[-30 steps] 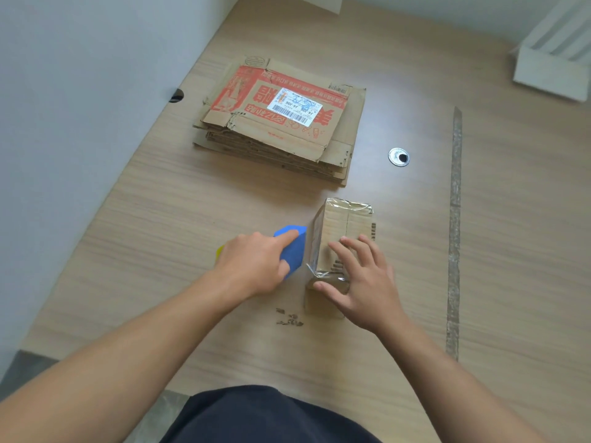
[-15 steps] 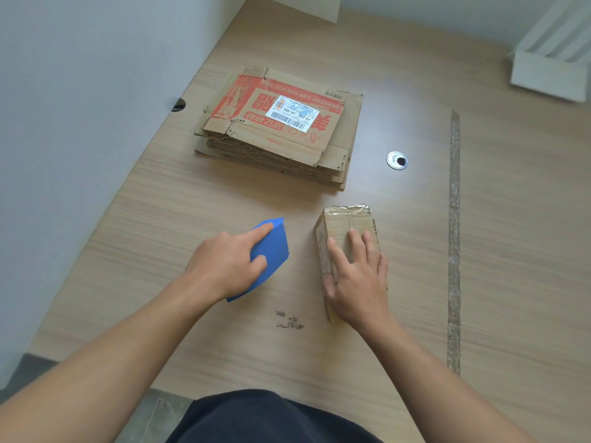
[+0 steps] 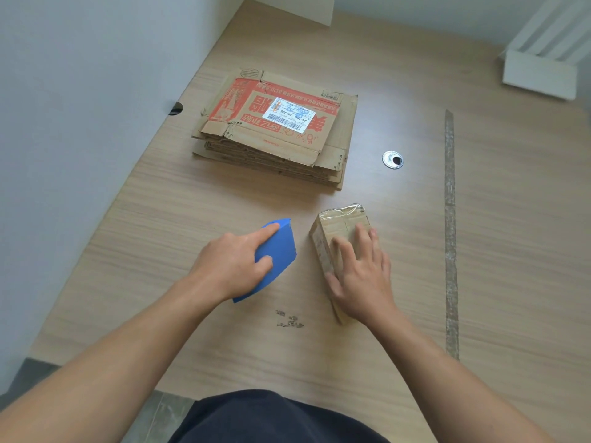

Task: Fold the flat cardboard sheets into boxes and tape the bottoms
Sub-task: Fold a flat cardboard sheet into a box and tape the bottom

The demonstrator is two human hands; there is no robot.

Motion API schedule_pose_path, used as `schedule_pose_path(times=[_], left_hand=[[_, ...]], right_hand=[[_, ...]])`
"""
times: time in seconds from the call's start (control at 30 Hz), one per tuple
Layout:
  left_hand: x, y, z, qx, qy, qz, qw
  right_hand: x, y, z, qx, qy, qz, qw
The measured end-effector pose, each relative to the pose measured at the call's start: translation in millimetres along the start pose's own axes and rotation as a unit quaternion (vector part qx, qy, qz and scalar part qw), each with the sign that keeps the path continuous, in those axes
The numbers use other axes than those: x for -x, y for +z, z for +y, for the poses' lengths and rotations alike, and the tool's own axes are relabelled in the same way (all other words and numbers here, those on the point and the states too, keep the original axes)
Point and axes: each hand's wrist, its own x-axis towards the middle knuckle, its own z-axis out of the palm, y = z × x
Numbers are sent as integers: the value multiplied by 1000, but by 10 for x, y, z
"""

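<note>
near half of small box (image 3: pixel 340 219) sits under right hand (image 3: pixel 361 273). left hand (image 3: pixel 233 263) hides part of blue tool (image 3: pixel 279 247), can't ID it. label (image 3: pixel 289 113) print on flat stack (image 3: pixel 275 148) too small to read. white object (image 3: pixel 540 75) at worktop (image 3: pixel 511 235) far right corner is cropped.

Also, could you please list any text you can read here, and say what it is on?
"J4-J06": twice, upside down, on the white shipping label of the top flat carton.
Red Chinese characters on that carton: upside down, not legible to me.
Barcode digits on the label: too small.
Print on the small taped box: blurred.
Dark marks on the table: unreadable.
</note>
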Motion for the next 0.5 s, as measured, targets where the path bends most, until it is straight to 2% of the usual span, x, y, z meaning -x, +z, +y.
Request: schedule_pose_path(times=[0.13, 0.27, 0.5], left_hand=[[7, -42, 20, 2, 2, 1, 1000], [-9, -92, 22, 7, 1, 10, 1000], [-6, 137, -46, -21, -14, 37, 999]], right_hand=[[-34, -129, 95, 40, -32, -78, 996], [-9, -175, 211, 60, -70, -92, 992], [17, -188, 260, 62, -70, -90, 992]])
